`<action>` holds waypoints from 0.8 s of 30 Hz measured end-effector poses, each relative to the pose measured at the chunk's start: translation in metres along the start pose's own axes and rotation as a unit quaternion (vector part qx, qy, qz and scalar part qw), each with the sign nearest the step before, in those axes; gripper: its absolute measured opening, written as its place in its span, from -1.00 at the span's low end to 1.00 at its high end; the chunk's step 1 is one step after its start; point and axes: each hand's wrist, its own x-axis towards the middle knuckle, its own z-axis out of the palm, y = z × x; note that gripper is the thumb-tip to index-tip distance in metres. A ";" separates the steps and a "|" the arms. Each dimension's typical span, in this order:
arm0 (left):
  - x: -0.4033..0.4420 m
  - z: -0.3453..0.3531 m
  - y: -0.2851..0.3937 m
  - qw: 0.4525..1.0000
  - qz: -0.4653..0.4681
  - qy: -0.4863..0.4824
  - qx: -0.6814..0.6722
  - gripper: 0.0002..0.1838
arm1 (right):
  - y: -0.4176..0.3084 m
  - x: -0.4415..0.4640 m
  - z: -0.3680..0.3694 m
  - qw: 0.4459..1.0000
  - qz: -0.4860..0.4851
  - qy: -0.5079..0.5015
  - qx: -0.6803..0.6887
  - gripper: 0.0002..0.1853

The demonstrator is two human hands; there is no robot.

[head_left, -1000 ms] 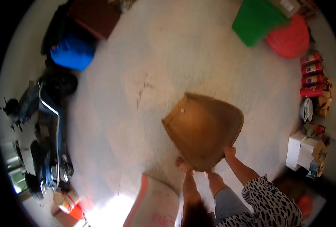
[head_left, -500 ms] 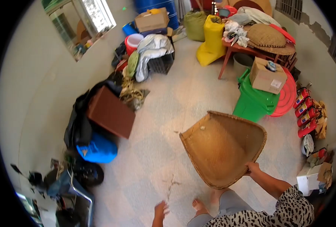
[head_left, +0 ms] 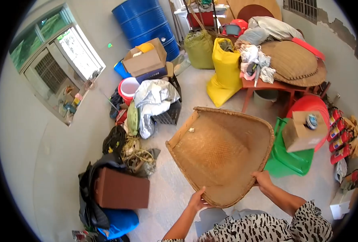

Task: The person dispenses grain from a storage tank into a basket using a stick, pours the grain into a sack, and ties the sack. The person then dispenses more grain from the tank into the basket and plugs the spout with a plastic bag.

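A large woven basket tray [head_left: 219, 151], brown with a bound rim, is held up in front of my body, its hollow side facing me. My left hand [head_left: 197, 200] grips the rim at the lower left, fingers partly hidden behind it. On the lower right edge, my right hand [head_left: 262, 180] is closed round the rim. A small pale speck [head_left: 191, 130] lies on the tray near its upper left side.
Ahead stand a yellow sack [head_left: 224, 72], a green sack [head_left: 201, 50] and a red table [head_left: 273, 85] bearing woven trays. On the right are a green bin [head_left: 290, 161] and carton [head_left: 304, 131]. A brown box [head_left: 122, 188] stands left, blue drums [head_left: 146, 26] behind.
My left hand has come up from beside the tray and taken hold of its rim. The view has tilted up from the floor to the far side of the room.
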 end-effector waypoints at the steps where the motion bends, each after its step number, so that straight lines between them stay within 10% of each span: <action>1: 0.027 0.004 0.026 1.000 0.001 -0.001 0.005 -0.46 | -0.019 0.025 0.019 1.000 -0.011 0.007 -0.021 -0.68; 15: 0.251 0.209 0.474 0.981 0.178 0.017 0.081 -0.79 | -0.341 0.297 0.204 0.983 -0.146 0.115 0.002 -0.76; 24: 0.382 0.321 0.783 0.940 0.324 0.031 0.101 -0.77 | -0.523 0.554 0.334 0.980 -0.167 0.017 0.106 -0.62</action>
